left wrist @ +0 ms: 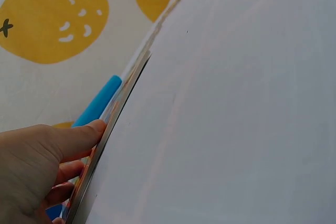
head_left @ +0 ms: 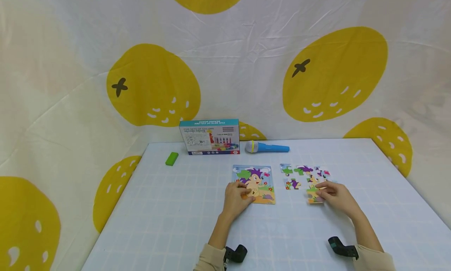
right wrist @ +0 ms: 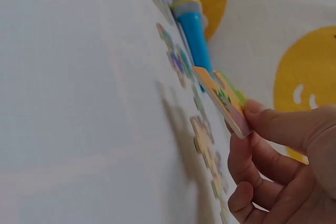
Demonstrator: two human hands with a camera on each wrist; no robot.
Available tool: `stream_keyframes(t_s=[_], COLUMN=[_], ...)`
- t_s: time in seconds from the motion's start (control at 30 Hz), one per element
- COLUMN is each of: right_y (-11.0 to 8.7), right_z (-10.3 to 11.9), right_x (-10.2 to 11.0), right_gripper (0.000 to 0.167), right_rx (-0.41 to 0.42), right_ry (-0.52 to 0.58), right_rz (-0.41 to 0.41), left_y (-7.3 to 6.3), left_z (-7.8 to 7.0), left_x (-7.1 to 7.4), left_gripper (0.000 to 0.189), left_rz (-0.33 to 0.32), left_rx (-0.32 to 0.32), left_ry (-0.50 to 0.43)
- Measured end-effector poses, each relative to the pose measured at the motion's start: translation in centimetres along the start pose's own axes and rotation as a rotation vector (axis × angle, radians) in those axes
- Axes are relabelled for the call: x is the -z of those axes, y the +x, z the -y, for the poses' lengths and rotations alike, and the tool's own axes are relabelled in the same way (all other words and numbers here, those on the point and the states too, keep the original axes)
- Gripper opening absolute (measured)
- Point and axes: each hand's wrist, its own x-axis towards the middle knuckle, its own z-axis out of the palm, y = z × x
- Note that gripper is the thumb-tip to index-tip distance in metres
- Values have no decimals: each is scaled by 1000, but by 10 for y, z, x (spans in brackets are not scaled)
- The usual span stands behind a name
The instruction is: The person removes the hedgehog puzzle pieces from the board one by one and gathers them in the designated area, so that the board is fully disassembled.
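On the pale table: one hedgehog puzzle board, lower-left corner hidden by a relaxed left hand resting there; one puzzle piece, raised, pinched by the right hand; loose pieces beyond (some partly covered, outlines unclear).

Puzzle and toy microphone suggest a play area.
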Motion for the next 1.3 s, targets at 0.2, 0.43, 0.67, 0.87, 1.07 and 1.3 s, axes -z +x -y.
stream_keyframes(t_s=[0.2, 0.43, 0.67, 0.87, 1.07, 1.3], right_y=[-17, -26, -28, -25, -22, -21], right_z=[-17, -32, -37, -33, -30, -27], right_x=[23, 38, 38, 33, 30, 31], right_gripper=[26, 32, 33, 26, 31, 58], right_rx=[-106, -160, -190, -163, -151, -200], right_ry=[-66, -123, -146, -169, -209, -206], right_rz=[-14, -33, -10, -1, 52, 154], left_y=[-1, -1, -2, -2, -1, -1], left_z=[-1, -1, -1, -2, -2, -2], left_x=[1, 2, 2, 4, 3, 3], left_gripper=[30, 31, 30, 30, 30, 30], left_rz=[3, 22, 7, -1, 15, -11], left_rx=[-2, 24, 4, -3, 12, -20], left_ry=[-6, -16, -17, -32, -28, -43])
